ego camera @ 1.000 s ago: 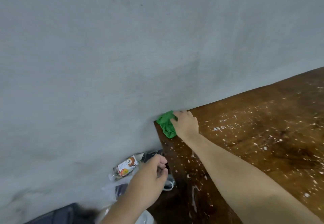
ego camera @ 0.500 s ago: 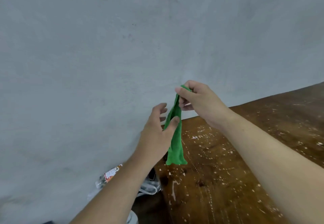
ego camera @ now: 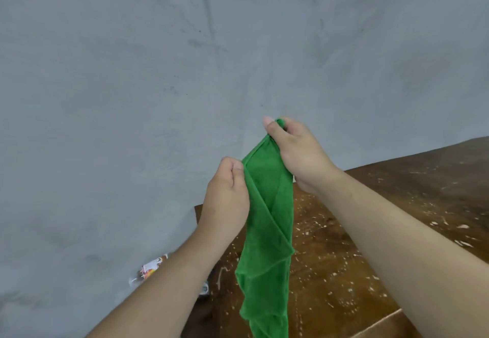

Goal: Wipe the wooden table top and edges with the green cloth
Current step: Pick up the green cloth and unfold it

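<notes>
The green cloth (ego camera: 267, 231) hangs in the air in front of me, above the far left corner of the wooden table (ego camera: 397, 218). My right hand (ego camera: 296, 152) pinches its top corner, highest up. My left hand (ego camera: 227, 197) grips the cloth's left edge a little lower. The cloth droops in long folds down past the bottom of the view. The dark brown table top is speckled with white paint flecks.
A grey wall (ego camera: 158, 72) stands right behind the table. On the floor left of the table lies a small bottle with a colourful label (ego camera: 150, 270) among plastic bags. A lighter brown board (ego camera: 383, 324) shows at the bottom right.
The cloth left the table corner and now hangs lifted in the air. My left hand rose from the floor items and took its edge. Both hands now spread it wider.
</notes>
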